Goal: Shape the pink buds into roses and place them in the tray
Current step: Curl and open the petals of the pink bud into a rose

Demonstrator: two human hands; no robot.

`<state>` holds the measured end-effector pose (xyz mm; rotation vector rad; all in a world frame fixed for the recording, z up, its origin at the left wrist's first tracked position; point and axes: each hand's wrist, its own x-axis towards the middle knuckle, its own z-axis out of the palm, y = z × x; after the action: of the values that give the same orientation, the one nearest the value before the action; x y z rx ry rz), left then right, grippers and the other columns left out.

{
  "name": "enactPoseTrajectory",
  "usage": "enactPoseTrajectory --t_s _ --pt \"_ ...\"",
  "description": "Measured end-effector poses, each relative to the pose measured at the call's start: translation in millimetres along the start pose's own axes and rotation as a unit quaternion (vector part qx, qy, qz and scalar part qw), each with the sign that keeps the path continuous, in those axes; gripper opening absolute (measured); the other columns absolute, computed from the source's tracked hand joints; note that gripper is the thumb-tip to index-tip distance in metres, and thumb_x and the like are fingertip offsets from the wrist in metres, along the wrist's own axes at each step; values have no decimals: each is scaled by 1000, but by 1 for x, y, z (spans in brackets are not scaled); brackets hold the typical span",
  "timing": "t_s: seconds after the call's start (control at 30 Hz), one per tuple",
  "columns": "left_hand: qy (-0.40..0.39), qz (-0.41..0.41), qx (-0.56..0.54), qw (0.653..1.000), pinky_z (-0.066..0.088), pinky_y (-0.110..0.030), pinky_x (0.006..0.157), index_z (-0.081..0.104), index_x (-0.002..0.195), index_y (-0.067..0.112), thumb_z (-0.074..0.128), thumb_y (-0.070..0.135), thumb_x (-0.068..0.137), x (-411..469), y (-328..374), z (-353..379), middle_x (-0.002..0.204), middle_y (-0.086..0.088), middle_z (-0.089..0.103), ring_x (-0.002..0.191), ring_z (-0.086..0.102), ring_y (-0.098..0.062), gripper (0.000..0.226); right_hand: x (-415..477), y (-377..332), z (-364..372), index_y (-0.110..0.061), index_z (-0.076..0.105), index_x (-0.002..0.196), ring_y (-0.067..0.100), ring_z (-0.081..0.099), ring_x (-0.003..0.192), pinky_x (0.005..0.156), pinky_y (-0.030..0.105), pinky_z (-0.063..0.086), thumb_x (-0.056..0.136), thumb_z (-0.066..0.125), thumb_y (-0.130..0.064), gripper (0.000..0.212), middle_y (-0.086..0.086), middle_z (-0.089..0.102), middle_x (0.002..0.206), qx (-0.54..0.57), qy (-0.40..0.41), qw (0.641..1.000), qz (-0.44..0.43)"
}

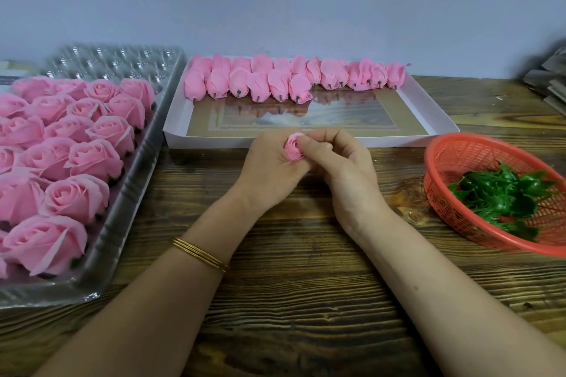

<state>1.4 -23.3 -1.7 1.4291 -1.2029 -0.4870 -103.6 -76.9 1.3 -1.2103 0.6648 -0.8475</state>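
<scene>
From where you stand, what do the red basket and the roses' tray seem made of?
Red basket: probably moulded plastic, slightly shiny, judging by its open lattice walls. Tray: apparently thin clear plastic, glossy, with glinting moulded cups.

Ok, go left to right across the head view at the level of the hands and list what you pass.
First the clear tray of finished roses → left hand → pink bud, held by both hands → right hand → red basket of green leaves.
</scene>
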Motion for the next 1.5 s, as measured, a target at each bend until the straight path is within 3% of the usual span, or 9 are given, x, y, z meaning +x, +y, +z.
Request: enactPoseTrajectory --t_s 0.23,0.43,0.83,0.93,1.03,1.17,1.3,1.4,1.5 --pt "0 -3 4 1000 54 -51 85 76 86 17 70 21 85 -2 1 -1 92 -9 76 92 71 -25 7 -1 -2 0 8 63 100 30 62 90 96 52 48 79 76 -11 31 24 67 95 -17 2 1000 0" --pt "6 -3 -5 1000 53 -53 83 71 83 -4 66 30 79 -1 0 1 94 -21 73 92 68 -36 35 -1 -1 -1 7 62 100 29 62 88 93 52 49 79 75 -11 30 22 67 93 -20 -5 1000 -4" --pt "20 6 10 1000 53 -53 76 70 68 15 69 29 77 -2 2 2 85 -18 74 84 69 -34 17 0 0 -2 0 64 94 28 63 86 90 46 50 78 74 -9 21 18 66 88 -10 -19 1000 -9" --pt "15 6 8 1000 54 -50 78 71 67 31 69 26 78 -2 3 1 84 -12 75 83 70 -28 12 0 1 -2 0 64 93 28 63 87 91 46 51 79 74 -10 20 19 66 89 -8 -19 1000 -12" --pt "30 -7 11 999 52 -52 70 71 70 11 73 24 82 -1 -1 3 70 -12 69 69 64 -19 18 2 1 -1 3 65 92 22 64 84 80 36 52 90 62 -12 15 14 67 86 30 -20 999 -8" --pt "61 -19 15 998 54 -47 69 71 72 11 70 33 78 0 0 4 68 -5 69 68 65 -21 23 5 0 -2 -3 66 84 16 62 79 67 23 50 97 43 -12 27 6 68 82 84 3 996 13" --pt "89 -17 25 996 42 -37 59 55 60 9 67 32 77 2 -1 4 58 4 51 56 46 -8 31 6 1 -2 4 62 92 24 60 81 72 31 50 85 40 10 24 21 62 89 37 19 999 10" --pt "121 -20 -1 992 38 -17 57 49 64 20 74 16 80 3 -2 4 61 10 47 54 43 1 30 5 5 -1 7 62 96 30 59 85 83 41 51 76 42 26 34 23 62 88 -24 -4 1000 -5" --pt "131 -24 -51 990 43 -14 62 59 79 9 75 9 83 4 -2 6 71 5 55 61 49 1 16 1 6 2 7 62 102 25 59 81 75 25 52 73 53 29 37 19 63 85 -78 -48 995 -43"
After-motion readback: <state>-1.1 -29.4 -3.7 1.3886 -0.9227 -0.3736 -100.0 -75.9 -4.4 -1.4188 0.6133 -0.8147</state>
